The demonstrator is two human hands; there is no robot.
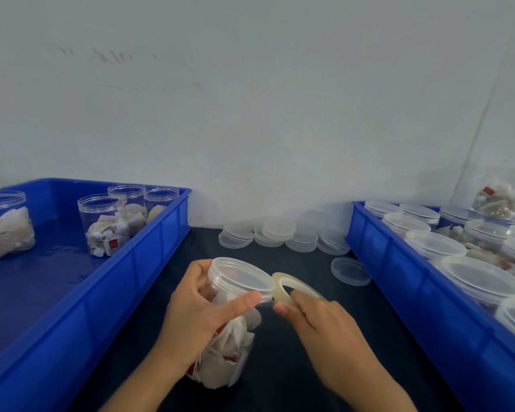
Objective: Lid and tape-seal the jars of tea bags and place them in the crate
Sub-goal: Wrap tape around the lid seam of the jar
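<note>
My left hand grips a clear jar of tea bags just under its clear lid, thumb lying along the lid's rim. The jar is tilted toward the right. My right hand pinches a roll of clear tape held against the lid's right edge. The blue crate on the left holds several open jars of tea bags. The blue crate on the right is packed with lidded jars.
Several loose clear lids are stacked at the back of the dark table, with one lid lying alone near the right crate. A white wall stands behind. A bag of tea bags sits at the far right.
</note>
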